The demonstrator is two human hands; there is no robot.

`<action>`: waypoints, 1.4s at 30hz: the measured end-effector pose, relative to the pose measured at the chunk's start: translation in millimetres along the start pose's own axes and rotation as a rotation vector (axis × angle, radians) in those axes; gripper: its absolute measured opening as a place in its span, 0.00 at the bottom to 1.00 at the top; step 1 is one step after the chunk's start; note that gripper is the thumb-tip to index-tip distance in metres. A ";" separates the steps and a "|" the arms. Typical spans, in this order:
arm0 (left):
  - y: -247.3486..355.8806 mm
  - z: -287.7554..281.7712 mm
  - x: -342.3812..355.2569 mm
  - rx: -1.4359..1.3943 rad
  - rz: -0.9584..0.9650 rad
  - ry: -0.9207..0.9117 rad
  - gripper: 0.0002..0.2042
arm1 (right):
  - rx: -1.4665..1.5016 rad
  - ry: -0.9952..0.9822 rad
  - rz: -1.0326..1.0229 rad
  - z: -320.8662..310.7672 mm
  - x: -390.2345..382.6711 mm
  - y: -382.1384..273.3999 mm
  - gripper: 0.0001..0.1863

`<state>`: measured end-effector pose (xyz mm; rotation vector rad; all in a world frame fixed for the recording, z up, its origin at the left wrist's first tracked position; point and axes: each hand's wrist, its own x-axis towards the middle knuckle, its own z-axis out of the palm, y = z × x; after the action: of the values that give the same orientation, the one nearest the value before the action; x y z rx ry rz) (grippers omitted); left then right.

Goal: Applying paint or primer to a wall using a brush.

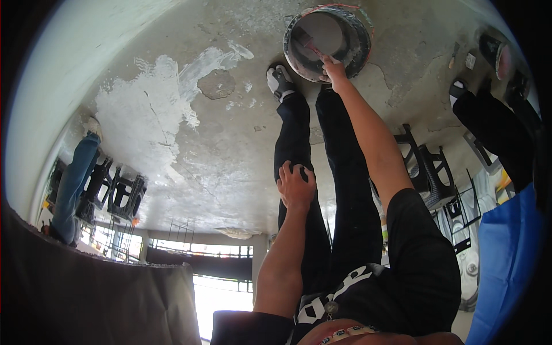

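Observation:
My right hand (333, 70) is closed round the reddish handle of a flat paintbrush (303, 38). The brush's dark bristle end is inside a round bucket (364, 50) at the top of the view, over the grey contents (330, 31). That bucket stands on the floor just beyond my feet, its wall smeared with grey. Lower down, my left hand (296, 187) rests on my left knee in dark trousers, fingers spread and curved over the cloth, holding nothing.
White coating (138, 103) covers part of the grey floor, left. Dark plastic stools stand left (126, 192) and right (434, 175). A person's leg in jeans (77, 178) shows left; dark-trousered legs (494, 123) are right. A small handled tool (454, 56) lies upper right.

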<state>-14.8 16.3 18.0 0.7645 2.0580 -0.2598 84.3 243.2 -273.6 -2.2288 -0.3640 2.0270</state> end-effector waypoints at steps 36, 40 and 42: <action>6.1 9.9 -3.0 -0.006 -0.004 0.000 0.15 | -0.483 0.042 -0.272 8.5 -4.6 5.8 0.21; 5.1 9.2 -1.5 -0.030 0.006 -0.008 0.15 | -0.367 0.036 -0.285 6.2 -3.4 2.8 0.21; 6.0 7.8 -2.5 -0.012 -0.001 -0.017 0.15 | -0.264 0.038 -0.171 -0.7 0.4 -3.0 0.21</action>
<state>-4.7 16.5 16.1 0.7518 2.0426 -0.2539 84.7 246.2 -273.3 -2.2825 -0.8320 1.9436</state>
